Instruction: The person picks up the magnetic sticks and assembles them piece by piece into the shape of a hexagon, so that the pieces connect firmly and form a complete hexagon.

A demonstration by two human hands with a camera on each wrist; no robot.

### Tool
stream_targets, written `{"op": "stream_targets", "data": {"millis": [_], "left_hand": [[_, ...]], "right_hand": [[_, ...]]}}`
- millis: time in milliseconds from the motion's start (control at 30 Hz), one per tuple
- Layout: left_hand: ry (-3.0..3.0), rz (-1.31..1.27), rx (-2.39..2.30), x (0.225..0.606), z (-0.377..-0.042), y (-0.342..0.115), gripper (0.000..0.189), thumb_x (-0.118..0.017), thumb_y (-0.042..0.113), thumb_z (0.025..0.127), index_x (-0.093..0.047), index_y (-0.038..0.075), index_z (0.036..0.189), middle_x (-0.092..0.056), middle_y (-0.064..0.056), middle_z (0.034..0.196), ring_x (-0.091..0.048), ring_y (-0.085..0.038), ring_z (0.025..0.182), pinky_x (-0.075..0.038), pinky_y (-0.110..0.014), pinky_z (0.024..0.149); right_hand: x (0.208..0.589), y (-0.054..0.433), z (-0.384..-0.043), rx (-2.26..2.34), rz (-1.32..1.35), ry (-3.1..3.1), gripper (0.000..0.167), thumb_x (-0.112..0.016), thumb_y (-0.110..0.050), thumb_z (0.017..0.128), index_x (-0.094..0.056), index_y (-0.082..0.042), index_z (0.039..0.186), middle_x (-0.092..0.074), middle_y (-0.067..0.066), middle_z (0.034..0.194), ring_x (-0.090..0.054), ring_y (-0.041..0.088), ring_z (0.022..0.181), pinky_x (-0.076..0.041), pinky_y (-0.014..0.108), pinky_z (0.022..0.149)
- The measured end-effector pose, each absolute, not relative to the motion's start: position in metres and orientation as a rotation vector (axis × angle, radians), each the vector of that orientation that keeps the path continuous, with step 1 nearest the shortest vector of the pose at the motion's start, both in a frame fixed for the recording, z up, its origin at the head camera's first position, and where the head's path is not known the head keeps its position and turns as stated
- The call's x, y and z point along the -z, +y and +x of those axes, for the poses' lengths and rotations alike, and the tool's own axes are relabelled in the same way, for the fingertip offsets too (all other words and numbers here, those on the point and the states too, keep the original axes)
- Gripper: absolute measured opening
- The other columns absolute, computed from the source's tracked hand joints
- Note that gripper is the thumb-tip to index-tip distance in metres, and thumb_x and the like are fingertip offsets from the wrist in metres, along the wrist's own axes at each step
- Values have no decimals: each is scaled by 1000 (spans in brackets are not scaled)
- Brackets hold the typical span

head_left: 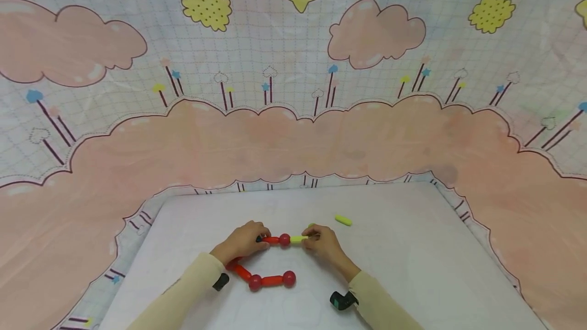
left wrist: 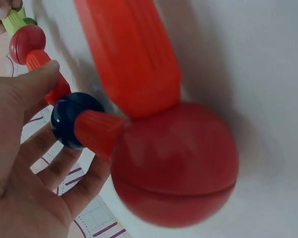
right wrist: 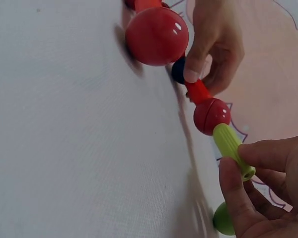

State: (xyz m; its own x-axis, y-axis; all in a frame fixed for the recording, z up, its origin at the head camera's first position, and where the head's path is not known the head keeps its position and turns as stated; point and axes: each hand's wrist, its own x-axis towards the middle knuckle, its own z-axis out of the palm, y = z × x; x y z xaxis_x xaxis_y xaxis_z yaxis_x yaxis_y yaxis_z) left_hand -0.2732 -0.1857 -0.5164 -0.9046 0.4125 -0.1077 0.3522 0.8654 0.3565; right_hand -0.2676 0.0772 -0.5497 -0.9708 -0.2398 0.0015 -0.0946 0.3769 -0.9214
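Note:
A chain of toy rods and balls lies in a bent line on the white table. My left hand pinches a red rod beside a dark blue ball. A red ball joins that rod to a yellow-green rod. My right hand holds this yellow-green rod between thumb and finger; its free end shows a hole in the right wrist view. Close beneath the right hand is a green ball, partly hidden. Nearer me, the chain continues through red rods to a red end ball.
Beyond the right hand, a loose yellow-green rod lies on the white tabletop. Dark devices sit at both wrists. A patterned cloth with clouds and stars hangs behind and around the table.

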Motion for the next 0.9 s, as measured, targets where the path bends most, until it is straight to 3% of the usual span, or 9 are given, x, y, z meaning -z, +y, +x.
{"op": "stream_targets", "data": {"millis": [333,567,800,900], "left_hand": [[2866,564,-516,516,-271,-182,26,-74,27,88,-70,16,111,-63,2,96,-53,-17,90,-51,-43,90],[2917,583,-508,519,-270,-179,24,-74,25,88,-69,15,109,-62,1,93,-53,-17,88,-52,-43,84],[2901,754,-697,513,-268,-161,34,-73,22,88,-64,14,120,-64,-4,119,-56,-23,112,-49,-44,99],[2868,829,-783,513,-268,-150,34,-74,19,87,-65,13,119,-64,-3,119,-56,-21,111,-50,-41,98]], "right_hand": [[550,75,-263,1711,-324,2449,16,-72,1,82,-68,1,97,-66,14,102,-65,10,76,-57,23,65],[551,72,-260,1716,-329,2456,16,-73,-1,82,-68,0,97,-68,12,94,-66,10,72,-56,23,62],[548,70,-259,1716,-308,2485,15,-74,-4,83,-68,-3,96,-71,9,82,-65,9,67,-52,23,57],[546,69,-258,1747,-323,2483,16,-75,-4,82,-67,-4,96,-72,11,81,-65,8,67,-50,22,58]]}}
